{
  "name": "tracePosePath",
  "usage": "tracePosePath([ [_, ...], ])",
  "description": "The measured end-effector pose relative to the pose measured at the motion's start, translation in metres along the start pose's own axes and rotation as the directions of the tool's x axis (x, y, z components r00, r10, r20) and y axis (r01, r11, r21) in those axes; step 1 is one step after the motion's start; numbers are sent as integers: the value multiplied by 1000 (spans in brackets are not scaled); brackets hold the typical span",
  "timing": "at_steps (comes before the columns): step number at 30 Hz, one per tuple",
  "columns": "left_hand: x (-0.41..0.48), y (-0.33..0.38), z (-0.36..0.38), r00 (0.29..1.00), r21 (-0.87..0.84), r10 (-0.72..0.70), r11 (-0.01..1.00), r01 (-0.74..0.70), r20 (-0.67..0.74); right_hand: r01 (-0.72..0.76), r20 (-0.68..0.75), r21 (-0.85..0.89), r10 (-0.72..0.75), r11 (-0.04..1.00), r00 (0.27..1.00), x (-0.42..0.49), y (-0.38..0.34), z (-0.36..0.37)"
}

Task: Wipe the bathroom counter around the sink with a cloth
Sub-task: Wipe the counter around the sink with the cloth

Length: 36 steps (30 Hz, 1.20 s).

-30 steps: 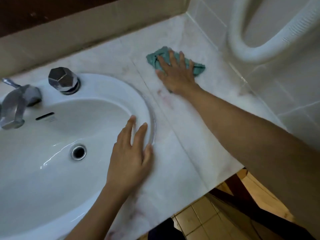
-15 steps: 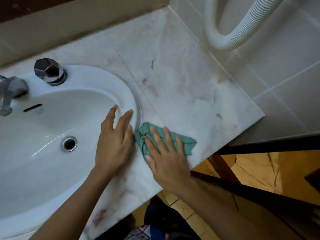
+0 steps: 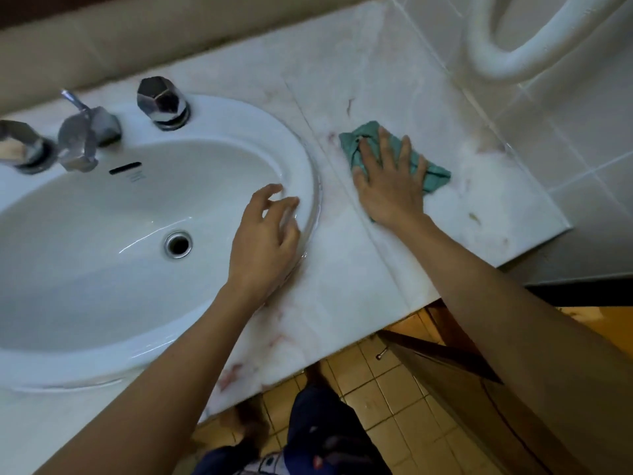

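A crumpled teal cloth (image 3: 435,174) lies on the pale marble counter (image 3: 479,186) to the right of the white oval sink (image 3: 102,207). My right hand (image 3: 390,186) presses flat on the cloth with fingers spread and straight. Most of the cloth is hidden under the palm. My left hand (image 3: 265,241) rests on the sink's right rim, fingers loosely bent and holding nothing. Reddish stains mark the counter near the sink rim and along the front edge.
A chrome faucet (image 3: 82,138) and a faceted chrome knob (image 3: 161,101) stand at the sink's back. A white corrugated hose (image 3: 496,63) loops on the tiled wall at right. The counter ends at right and front; tiled floor and my legs show below.
My right hand slid the cloth from the front edge by the sink back toward the middle of the counter. My left hand's fingers lifted and curled slightly on the rim.
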<state>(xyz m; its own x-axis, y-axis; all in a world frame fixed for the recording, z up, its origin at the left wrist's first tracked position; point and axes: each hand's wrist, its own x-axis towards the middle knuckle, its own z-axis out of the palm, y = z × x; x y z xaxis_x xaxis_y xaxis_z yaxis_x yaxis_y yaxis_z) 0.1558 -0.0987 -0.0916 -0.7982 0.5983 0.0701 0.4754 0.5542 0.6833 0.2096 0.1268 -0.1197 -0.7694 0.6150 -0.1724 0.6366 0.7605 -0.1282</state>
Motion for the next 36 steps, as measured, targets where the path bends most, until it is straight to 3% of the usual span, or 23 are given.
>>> tracePosePath([
  [4, -21, -11, -22, 998, -13, 15, 1000, -16, -64, -20, -26, 26, 21, 999, 999, -76, -42, 16],
  [7, -73, -43, -59, 996, 101, 28, 995, -19, -89, -53, -19, 33, 54, 998, 998, -134, -77, 28],
  [13, -212, -139, -144, 968, 218, -132, 959, 179, -213, -142, 11, 18, 142, 990, 990, -215, -146, 50],
  [19, -304, -206, -211, 886, 58, -272, 947, 315, -375, -267, 41, 59, 265, 962, 963, -286, -244, 69],
  [23, -359, -264, -265, 769, 13, -378, 894, 448, -516, -85, 11, 81, 84, 993, 996, -356, -339, 95],
  [26, -385, -299, -301, 695, 1, -423, 853, 521, -582, 167, 8, 85, -168, 982, 986, -381, -419, 110],
  [29, -399, -327, -325, 674, 69, -398, 830, 554, -622, 411, 35, 83, -415, 908, 909, -366, -494, 123],
  [33, -406, -358, -340, 641, 100, -441, 771, 629, -628, 618, 80, 39, -619, 785, 781, -355, -546, 134],
  [34, -406, -363, -341, 641, 104, -448, 765, 636, -623, 716, 107, 26, -714, 698, 692, -359, -542, 132],
  [36, -405, -369, -343, 657, 128, -433, 769, 626, -617, 893, 181, -12, -877, 450, 444, -366, -512, 125],
])
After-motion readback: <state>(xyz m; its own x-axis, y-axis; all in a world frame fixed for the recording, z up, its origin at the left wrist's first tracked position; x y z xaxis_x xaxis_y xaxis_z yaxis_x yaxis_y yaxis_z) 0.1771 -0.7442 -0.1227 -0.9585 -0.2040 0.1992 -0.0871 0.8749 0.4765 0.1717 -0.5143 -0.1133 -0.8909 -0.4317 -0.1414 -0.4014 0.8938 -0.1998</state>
